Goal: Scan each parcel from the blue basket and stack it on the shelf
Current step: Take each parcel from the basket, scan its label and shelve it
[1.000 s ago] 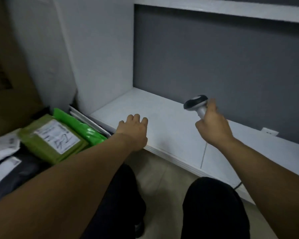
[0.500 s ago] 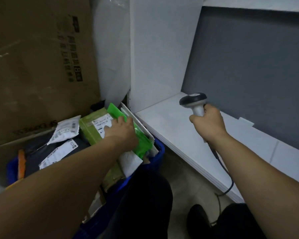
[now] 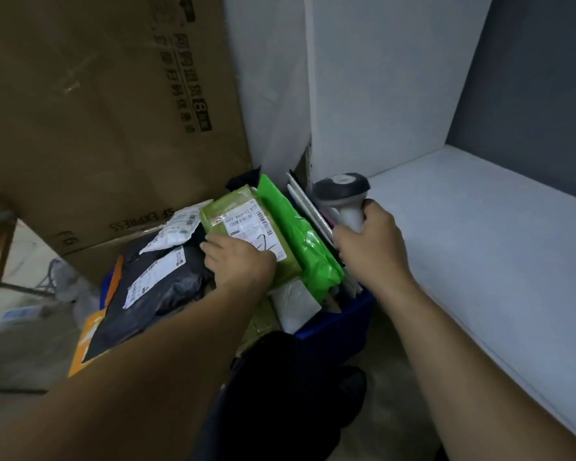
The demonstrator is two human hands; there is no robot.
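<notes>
Big cardboard box (image 3: 97,111) against white wall (image 3: 266,78); grey wall (image 3: 529,78) right.

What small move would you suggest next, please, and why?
Probably lift the olive parcel out of the blue basket, label up. The left hand grips its edge but covers part of the label, and the right hand holds the scanner close beside it.

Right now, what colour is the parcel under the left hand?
The parcel is olive green with a white label; head view.
</notes>
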